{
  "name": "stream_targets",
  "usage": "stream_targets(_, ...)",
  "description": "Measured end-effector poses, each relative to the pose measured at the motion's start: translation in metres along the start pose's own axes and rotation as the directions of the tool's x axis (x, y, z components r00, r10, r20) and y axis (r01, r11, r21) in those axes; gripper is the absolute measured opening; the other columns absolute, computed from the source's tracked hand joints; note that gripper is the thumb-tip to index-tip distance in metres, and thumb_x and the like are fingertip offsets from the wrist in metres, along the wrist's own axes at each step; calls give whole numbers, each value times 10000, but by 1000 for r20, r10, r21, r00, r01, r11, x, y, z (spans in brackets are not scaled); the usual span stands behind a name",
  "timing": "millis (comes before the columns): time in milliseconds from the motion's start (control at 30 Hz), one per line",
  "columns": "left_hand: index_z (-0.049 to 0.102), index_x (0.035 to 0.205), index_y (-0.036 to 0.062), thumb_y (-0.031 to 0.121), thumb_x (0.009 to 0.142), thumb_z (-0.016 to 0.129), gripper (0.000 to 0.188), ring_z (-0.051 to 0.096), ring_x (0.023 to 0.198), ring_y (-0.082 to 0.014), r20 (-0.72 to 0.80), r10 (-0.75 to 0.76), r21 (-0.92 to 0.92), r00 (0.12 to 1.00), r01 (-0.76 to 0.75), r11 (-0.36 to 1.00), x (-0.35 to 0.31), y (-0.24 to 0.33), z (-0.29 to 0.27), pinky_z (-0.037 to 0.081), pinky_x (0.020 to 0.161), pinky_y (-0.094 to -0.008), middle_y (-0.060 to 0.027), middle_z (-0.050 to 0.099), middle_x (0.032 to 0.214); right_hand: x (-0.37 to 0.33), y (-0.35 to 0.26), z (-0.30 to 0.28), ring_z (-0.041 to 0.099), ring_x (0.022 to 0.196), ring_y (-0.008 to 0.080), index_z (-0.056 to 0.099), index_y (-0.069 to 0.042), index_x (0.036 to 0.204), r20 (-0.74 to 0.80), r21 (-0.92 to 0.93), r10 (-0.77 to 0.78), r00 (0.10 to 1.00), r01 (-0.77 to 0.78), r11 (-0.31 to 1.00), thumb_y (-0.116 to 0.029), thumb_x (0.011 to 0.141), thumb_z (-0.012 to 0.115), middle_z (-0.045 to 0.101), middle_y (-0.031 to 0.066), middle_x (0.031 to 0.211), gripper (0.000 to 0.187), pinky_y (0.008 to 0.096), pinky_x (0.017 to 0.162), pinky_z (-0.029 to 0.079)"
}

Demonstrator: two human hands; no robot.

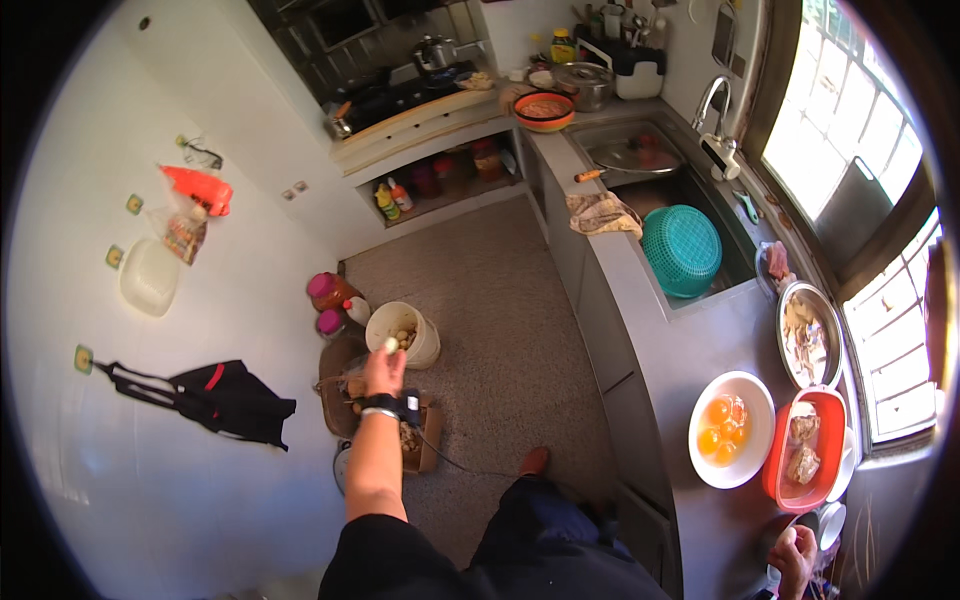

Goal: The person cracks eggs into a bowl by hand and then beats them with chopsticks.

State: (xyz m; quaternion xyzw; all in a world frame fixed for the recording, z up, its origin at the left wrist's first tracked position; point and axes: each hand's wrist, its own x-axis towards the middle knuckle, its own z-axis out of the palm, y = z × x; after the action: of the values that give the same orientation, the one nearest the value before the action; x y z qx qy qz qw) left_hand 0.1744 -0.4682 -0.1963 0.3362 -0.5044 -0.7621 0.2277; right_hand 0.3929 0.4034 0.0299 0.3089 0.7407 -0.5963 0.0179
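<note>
Jutting past left fingers (381, 368): pale piece (391, 345).

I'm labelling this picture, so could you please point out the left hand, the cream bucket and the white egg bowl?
Left hand (384, 374): head view, on the middle of the hand.
Cream bucket (427, 347): head view, on its outer wall.
White egg bowl (758, 446): head view, on its bare inner wall.
</note>
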Motion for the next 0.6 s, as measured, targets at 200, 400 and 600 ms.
stream_targets(200, 492, 1282, 44, 161, 915, 615, 405, 509, 1218, -333, 202, -481, -165, 853, 514, 842, 60, -14, 24, 481, 983, -481, -205, 526, 1291, -15, -24, 86, 553, 719, 86, 584, -28, 1125, -61, -115, -44, 997, 37, 993, -138, 823, 675, 585, 10, 848, 334, 224, 623, 462)
stream_targets(400, 412, 1358, 27, 137, 933, 611, 483, 544, 1169, -325, 535, -499, 251, 682, 436, 864, -122, -75, 212, 505, 969, -472, -186, 498, 1291, 0, 56, 105, 648, 881, 230, 600, -7, 1114, -376, -449, -371, 849, 183, 875, -6, 739, 728, 627, 129, 998, 396, 325, 743, 557)
stream_targets(600, 513, 1251, 20, 46, 920, 603, 344, 630, 1023, -227, 821, -462, 382, 336, 278, 881, -312, -62, 341, 571, 845, -376, -105, 586, 1159, -2, 112, 106, 585, 1002, 339, 613, -33, 1133, -459, -683, -456, 763, 25, 730, -52, 715, 738, 604, 168, 1058, 437, 408, 888, 480)
